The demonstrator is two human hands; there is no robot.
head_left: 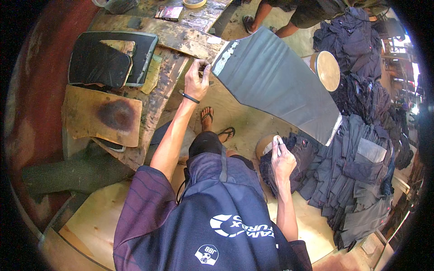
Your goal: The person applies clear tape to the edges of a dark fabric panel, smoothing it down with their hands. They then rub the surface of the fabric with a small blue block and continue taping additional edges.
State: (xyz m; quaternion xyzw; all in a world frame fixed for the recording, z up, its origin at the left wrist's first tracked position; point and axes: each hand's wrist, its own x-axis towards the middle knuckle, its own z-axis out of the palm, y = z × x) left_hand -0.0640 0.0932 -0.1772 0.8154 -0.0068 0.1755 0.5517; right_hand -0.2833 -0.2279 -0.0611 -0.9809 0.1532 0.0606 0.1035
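A dark grey, cloth-like panel (275, 81) with creases spreads from the wooden bench's end toward the right. Both its ends show pale, whitish edges. Close by its upper left corner is my left hand (198, 81), thumb and fingers pinched together; whether they grip the corner or something small is unclear. My right hand (283, 163), below the panel's lower edge and apart from it, is closed with two whitened fingertips pointing up. What lies between those fingers, if anything, cannot be made out.
Stained wooden bench (174, 74) on the left carries black-covered boards (97, 67) and a brown scorched board (108, 115). Heaps of dark garments (348, 153) lie along the right, beside a round stool top (327, 71). Another person's legs (260, 18) are at the top.
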